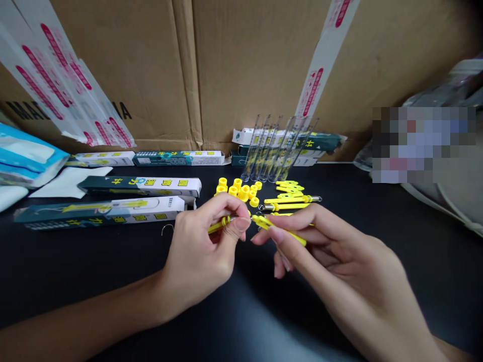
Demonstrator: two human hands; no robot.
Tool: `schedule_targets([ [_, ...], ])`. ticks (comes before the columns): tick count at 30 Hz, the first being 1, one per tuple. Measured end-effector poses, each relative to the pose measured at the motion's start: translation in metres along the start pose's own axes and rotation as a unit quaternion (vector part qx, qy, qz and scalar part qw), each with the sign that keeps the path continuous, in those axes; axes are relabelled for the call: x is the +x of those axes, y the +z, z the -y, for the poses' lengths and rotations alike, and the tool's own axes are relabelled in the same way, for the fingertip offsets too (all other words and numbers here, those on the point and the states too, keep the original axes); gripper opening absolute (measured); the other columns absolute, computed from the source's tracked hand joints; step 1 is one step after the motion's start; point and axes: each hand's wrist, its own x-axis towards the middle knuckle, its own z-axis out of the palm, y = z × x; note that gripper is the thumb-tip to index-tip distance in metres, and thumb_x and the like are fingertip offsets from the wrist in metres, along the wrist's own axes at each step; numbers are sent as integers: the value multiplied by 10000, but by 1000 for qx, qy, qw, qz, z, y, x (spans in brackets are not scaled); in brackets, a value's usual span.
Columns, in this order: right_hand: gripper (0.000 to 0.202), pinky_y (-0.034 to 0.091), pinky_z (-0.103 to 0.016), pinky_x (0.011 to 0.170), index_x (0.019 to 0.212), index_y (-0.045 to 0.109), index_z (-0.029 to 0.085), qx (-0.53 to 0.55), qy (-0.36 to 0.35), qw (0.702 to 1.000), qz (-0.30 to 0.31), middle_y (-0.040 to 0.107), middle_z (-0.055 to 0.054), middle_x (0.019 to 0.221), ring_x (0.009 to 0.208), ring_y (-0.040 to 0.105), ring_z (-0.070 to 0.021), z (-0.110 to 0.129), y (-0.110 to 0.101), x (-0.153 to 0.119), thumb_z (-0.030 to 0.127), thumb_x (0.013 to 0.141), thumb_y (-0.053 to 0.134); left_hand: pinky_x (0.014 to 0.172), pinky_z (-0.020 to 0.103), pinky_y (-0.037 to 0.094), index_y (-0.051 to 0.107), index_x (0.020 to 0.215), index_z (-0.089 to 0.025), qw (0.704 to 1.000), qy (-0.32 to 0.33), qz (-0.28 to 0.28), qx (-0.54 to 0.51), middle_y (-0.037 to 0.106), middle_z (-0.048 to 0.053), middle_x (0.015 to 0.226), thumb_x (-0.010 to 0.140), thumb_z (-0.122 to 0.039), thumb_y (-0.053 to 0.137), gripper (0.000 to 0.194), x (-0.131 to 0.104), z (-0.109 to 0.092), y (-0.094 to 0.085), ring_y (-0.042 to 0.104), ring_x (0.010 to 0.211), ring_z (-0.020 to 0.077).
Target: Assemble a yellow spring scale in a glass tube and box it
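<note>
My left hand (211, 236) is closed, pinching a yellow plastic rod (216, 226) with a short metal end between thumb and forefinger. My right hand (320, 251) grips a flat yellow slotted piece (281, 230) between thumb and fingers. Its tip meets or nearly meets the metal end; I cannot tell whether they are joined. Just beyond my hands lie several yellow caps (244, 192), slotted yellow pieces (290, 188) and yellow rods with metal springs (290, 203). A wire hook (167, 229) lies left of my left hand.
Several clear plastic tubes (268, 151) stand upright behind the caps. Printed spring-scale boxes (139, 186) lie at left, and more boxes (324, 142) are stacked behind the tubes. A large cardboard box (241, 65) walls the back. A blue packet (30, 156) sits far left.
</note>
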Motion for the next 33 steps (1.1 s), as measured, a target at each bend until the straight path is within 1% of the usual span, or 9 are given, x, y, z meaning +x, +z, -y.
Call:
schedule_targets([
  [6, 52, 566, -181, 553, 945, 672, 226, -15, -2, 1000, 8, 791, -3, 857, 564, 700, -99, 0, -1, -1, 273, 965, 663, 552, 185, 444, 583, 807, -199, 1000, -1, -3, 1, 593, -47, 666, 952, -194, 558, 147, 1, -1, 0, 581, 579, 90],
  [14, 51, 565, -171, 524, 940, 675, 225, 0, 2, 1000, 5, 788, 12, 823, 547, 706, -97, -2, 2, -1, 271, 959, 666, 522, 185, 441, 582, 800, -196, 1000, -10, 0, 15, 592, -48, 647, 922, -176, 561, 125, 1, 0, 0, 586, 548, 94],
  [17, 29, 577, -160, 552, 945, 676, 232, -18, -9, 1000, 7, 785, 23, 819, 561, 718, -93, -2, 0, -1, 254, 960, 665, 513, 185, 439, 584, 784, -197, 1000, -10, 2, 23, 594, -49, 632, 898, -156, 556, 124, 2, -1, -1, 588, 539, 98],
  [20, 53, 588, -144, 619, 953, 664, 238, -69, -50, 996, 2, 788, 35, 837, 614, 745, -88, -2, -1, -3, 187, 953, 655, 510, 190, 439, 576, 763, -199, 1000, -16, 4, 27, 591, -49, 621, 883, -147, 546, 134, 3, -2, 0, 589, 535, 103],
  [22, 82, 581, -136, 618, 950, 662, 230, -117, -92, 989, -12, 791, 32, 826, 629, 754, -92, -3, -1, -4, 151, 942, 643, 514, 190, 441, 573, 759, -199, 999, -16, 3, 28, 589, -48, 620, 880, -150, 547, 133, 3, -3, 0, 590, 537, 104],
  [25, 96, 590, -158, 628, 959, 667, 212, -195, -150, 969, -27, 788, 15, 784, 607, 751, -110, -5, 0, -5, 132, 937, 619, 511, 191, 440, 572, 755, -198, 999, -14, 2, 29, 586, -47, 617, 878, -156, 546, 132, 3, -2, 0, 589, 533, 106],
  [27, 108, 608, -180, 685, 954, 655, 208, -237, -178, 955, -27, 788, 6, 775, 630, 762, -131, -6, 1, -4, 115, 938, 605, 511, 192, 442, 571, 755, -198, 999, -14, 2, 28, 588, -45, 621, 873, -151, 544, 130, 3, -2, 0, 591, 536, 107],
  [31, 171, 609, -176, 762, 954, 593, 223, -278, -226, 933, -21, 804, -5, 842, 760, 793, -150, -5, 3, -4, 54, 944, 572, 503, 188, 432, 566, 749, -199, 1000, -11, 2, 29, 580, -50, 609, 865, -143, 542, 131, 3, -1, -1, 578, 522, 101],
  [33, 185, 609, -184, 770, 958, 581, 227, -283, -232, 931, -16, 805, -9, 860, 769, 793, -154, -4, 3, -4, 43, 946, 563, 493, 188, 425, 565, 750, -200, 1000, -10, 3, 29, 580, -51, 604, 863, -143, 540, 129, 3, -1, 0, 573, 514, 100],
])
